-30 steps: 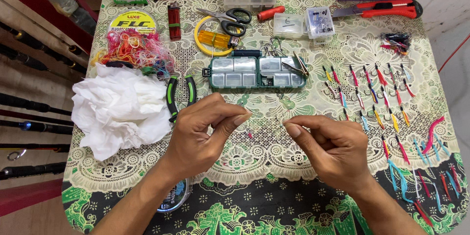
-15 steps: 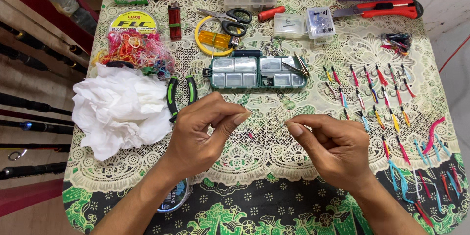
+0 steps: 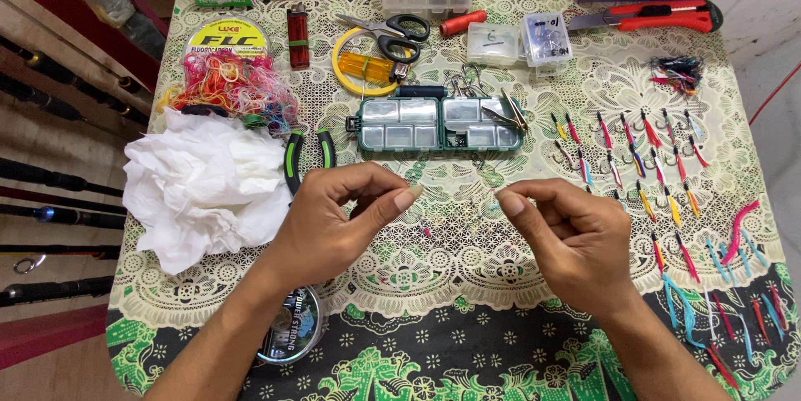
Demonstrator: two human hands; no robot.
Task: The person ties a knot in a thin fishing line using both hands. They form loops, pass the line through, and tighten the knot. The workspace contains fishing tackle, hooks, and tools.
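Hands over lace-covered surface (image 3: 467, 267), just below the green compartment box (image 3: 440, 124). I see my left hand (image 3: 334, 221) and right hand (image 3: 567, 234) each pinched at thumb and forefinger, tips facing, apart. Whatever is pinched is too fine to make out; I cannot tell. Crumpled white tissue (image 3: 204, 184) lies left; feathered hooks (image 3: 642, 159) in rows right.

Small surface (image 3: 467, 284) draped in cream lace over a green-and-black floral cloth, flanked on the left by dark fishing rods (image 3: 50, 176) lying across a wooden floor (image 3: 50, 368), evenly lit.
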